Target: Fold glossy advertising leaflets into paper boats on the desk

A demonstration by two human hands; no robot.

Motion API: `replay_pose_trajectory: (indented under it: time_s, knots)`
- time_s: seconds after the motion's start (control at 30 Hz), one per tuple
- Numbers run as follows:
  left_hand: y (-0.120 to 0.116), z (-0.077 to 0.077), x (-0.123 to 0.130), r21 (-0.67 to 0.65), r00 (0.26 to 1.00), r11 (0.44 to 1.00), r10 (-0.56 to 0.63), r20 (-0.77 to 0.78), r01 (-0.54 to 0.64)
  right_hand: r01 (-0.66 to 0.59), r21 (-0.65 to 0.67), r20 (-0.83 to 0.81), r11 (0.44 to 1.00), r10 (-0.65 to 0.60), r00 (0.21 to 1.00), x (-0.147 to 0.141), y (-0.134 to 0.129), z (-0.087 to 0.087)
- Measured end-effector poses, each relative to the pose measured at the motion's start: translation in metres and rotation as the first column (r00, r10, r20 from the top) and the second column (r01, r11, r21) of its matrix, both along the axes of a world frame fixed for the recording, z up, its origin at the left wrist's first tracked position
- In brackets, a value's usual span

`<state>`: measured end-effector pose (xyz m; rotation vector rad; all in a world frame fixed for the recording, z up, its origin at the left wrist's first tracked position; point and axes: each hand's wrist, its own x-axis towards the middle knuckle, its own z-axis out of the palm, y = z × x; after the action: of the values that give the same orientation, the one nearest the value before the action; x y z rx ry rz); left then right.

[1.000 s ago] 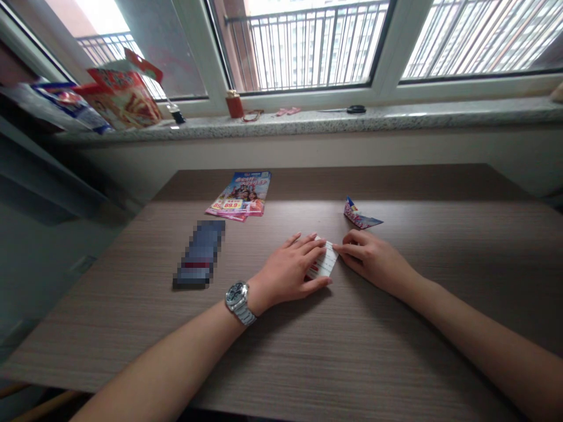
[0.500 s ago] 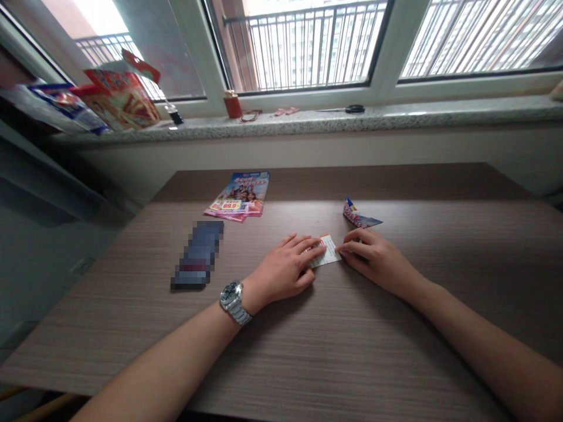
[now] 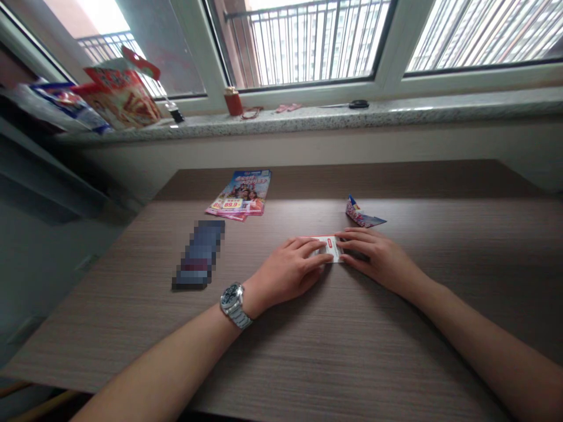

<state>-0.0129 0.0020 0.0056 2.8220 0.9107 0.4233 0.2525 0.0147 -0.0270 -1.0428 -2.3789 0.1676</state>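
Observation:
A small piece of white paper with red print (image 3: 333, 248) lies flat on the table between my hands. My left hand (image 3: 294, 265), with a metal watch on the wrist, rests its outstretched fingers on the paper's left part and hides that part. At the paper's right edge, my right hand (image 3: 375, 253) touches down with its fingers extended and slightly apart. Just beyond my right hand stands a folded paper piece (image 3: 361, 215) in blue and pink print, with pointed ends.
Colourful flyers (image 3: 241, 194) lie in a stack at the table's back left. Nearer me is a pixelated dark rectangular object (image 3: 199, 255). On the windowsill (image 3: 308, 120) are scissors (image 3: 358, 104), a red lighter-like item (image 3: 233, 101) and snack bags (image 3: 121, 97).
The paper has turned so that its edges sit straighter. My right fingers have gone from bunched together to spread along its right edge, and my left hand has shifted slightly right.

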Motion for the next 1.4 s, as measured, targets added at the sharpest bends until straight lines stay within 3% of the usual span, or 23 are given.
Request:
replay_pose_trajectory:
  time_s: [0.4, 0.67, 0.9, 1.13, 1.4]
  knots:
    - [-0.003, 0.001, 0.0, 0.022, 0.992, 0.995, 0.1, -0.082, -0.098, 0.029, 0.0, 0.029, 1.0, -0.029, 0.999, -0.001, -0.006, 0.007]
    - [-0.001, 0.001, -0.001, 0.016, 0.975, 0.979, 0.206, -0.085, -0.205, -0.073, -0.033, -0.01, 0.997, 0.073, 0.997, 0.003, -0.008, 0.007]
    - [0.002, -0.004, 0.0, -0.02, 0.982, 0.982, 0.186, -0.019, -0.186, -0.133, -0.071, -0.055, 0.989, 0.129, 0.99, 0.001, -0.008, 0.007]
    - [0.005, -0.006, 0.003, -0.037, 0.986, 0.988, 0.153, 0.064, -0.151, -0.054, -0.062, -0.109, 0.997, 0.047, 0.993, -0.005, -0.005, 0.005]
    - [0.005, -0.005, 0.004, -0.069, 0.984, 0.985, 0.165, 0.064, -0.161, -0.082, -0.055, -0.118, 0.995, 0.075, 0.99, -0.007, -0.002, -0.002]
